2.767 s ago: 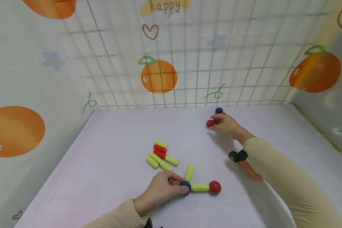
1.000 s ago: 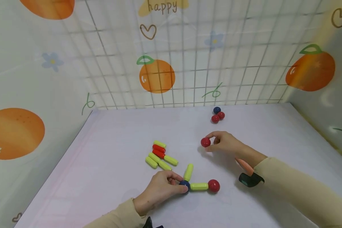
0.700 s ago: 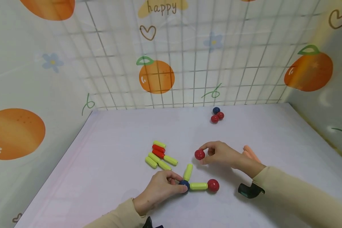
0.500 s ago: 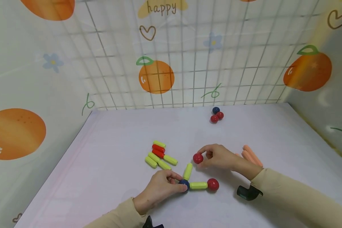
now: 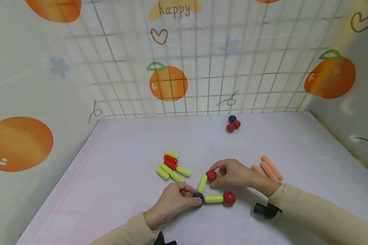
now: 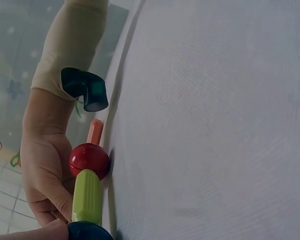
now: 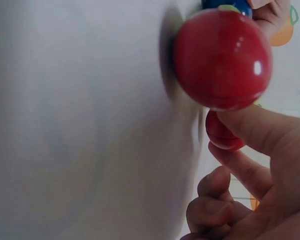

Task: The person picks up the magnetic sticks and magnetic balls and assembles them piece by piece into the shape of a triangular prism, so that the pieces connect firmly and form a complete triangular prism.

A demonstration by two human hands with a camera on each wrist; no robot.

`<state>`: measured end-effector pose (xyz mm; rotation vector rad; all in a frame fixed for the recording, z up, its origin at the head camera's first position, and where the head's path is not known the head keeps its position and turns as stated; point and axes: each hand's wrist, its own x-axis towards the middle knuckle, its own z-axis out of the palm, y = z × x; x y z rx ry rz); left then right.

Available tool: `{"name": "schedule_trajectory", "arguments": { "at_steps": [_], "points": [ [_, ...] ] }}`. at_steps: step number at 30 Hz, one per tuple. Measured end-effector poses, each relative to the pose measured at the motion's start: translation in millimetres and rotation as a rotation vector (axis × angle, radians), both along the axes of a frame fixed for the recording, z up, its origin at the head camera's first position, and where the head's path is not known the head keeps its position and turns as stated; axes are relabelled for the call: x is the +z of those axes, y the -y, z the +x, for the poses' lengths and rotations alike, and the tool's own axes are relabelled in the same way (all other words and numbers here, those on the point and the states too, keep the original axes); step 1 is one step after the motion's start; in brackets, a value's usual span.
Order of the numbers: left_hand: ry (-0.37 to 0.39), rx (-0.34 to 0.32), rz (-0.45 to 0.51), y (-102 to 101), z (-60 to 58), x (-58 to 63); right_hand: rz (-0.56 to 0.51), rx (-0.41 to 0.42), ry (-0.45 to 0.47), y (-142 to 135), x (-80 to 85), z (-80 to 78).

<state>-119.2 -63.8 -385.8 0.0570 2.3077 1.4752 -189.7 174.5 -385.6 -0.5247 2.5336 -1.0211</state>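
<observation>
My left hand [image 5: 173, 204] pinches a dark blue ball [image 5: 198, 199] low over the white table. Two yellow-green rods join that ball: one rod [image 5: 213, 199] runs right to a red ball [image 5: 229, 198], the other rod [image 5: 202, 184] points away and slightly right. At the far end of this second rod, a red ball [image 5: 211, 176] is pinched between thumb and index finger of my right hand [image 5: 234, 173]; ball and rod end meet in the head view. The right wrist view shows this pinched ball [image 7: 223, 131] partly hidden behind the nearer red ball [image 7: 223, 60].
Several yellow-green rods [image 5: 163, 174] and two red rods [image 5: 170, 159] lie left of centre. Orange rods [image 5: 271, 168] lie right, beyond the right forearm. A blue ball [image 5: 232, 118] and two red balls [image 5: 230, 128] sit near the table's back edge. Printed cloth hangs around the table.
My right hand has taken one red ball from the group at the back and brought it toward me, down to the free rod's end. The left hand has kept its hold on the blue ball.
</observation>
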Motion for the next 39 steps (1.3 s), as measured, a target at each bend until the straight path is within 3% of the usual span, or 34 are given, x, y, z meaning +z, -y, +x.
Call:
{"name": "schedule_trajectory", "arguments": {
  "at_steps": [12,30,39],
  "points": [
    [0.004,-0.008,-0.012,-0.9,0.3,0.4,0.024,-0.003,-0.049,-0.3,-6.2,-2.0],
    [0.000,-0.013,-0.014,-3.9,1.1,-2.6,0.004,0.003,-0.025,-0.5,-6.8,-2.8],
    [-0.006,-0.018,-0.056,-4.2,2.3,-1.8,0.068,-0.055,-0.050,-9.2,-3.3,3.3]
  ]
}}
